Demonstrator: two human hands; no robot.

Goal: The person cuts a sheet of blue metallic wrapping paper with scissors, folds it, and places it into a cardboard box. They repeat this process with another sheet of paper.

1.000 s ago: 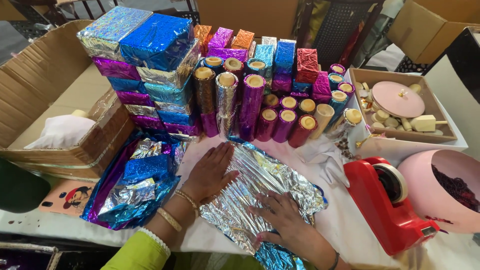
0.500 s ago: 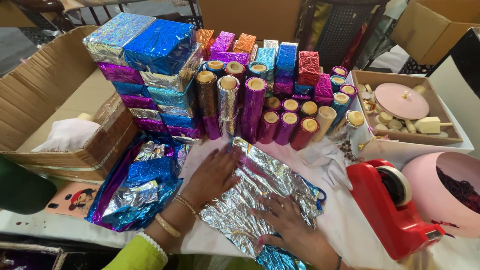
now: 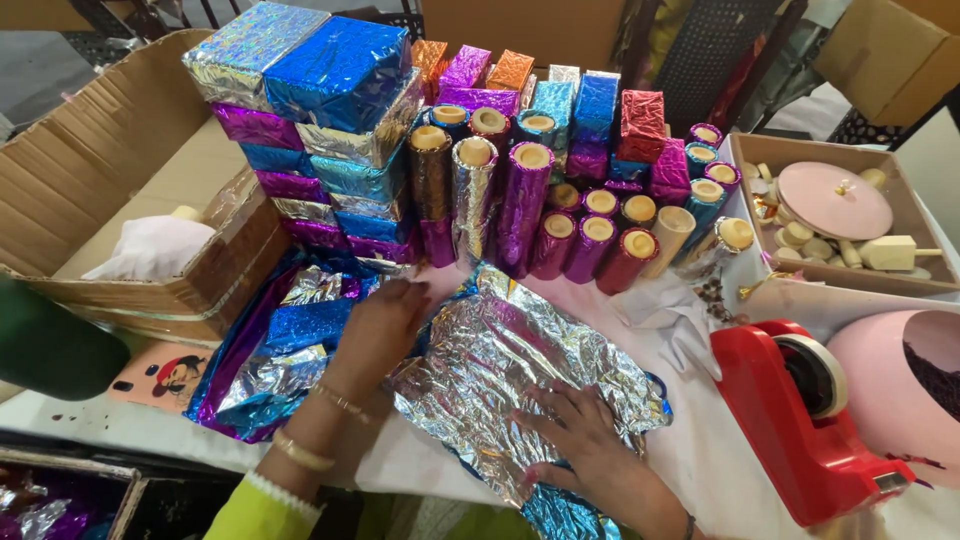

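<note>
A crinkled silver foil sheet (image 3: pixel 500 365) lies spread on the white table in front of me. My right hand (image 3: pixel 585 435) presses flat on its near right part, fingers spread. My left hand (image 3: pixel 385 325) rests open at the sheet's left edge, over the border of a pile of loose blue, purple and silver foil sheets (image 3: pixel 285 345). Neither hand grips anything. Behind the sheet stand several foil-wrapped cylinders (image 3: pixel 530 205) with cork-coloured tops.
A stack of foil-wrapped boxes (image 3: pixel 320 120) rises at the back left beside an open cardboard box (image 3: pixel 110 190). A red tape dispenser (image 3: pixel 800 420) and a pink round container (image 3: pixel 905 385) sit at the right. A tray (image 3: pixel 745 160) with a pink lid stands behind them.
My left hand has slid left, off the silver sheet's middle toward the pile of loose foil. My right hand stays pressed on the sheet.
</note>
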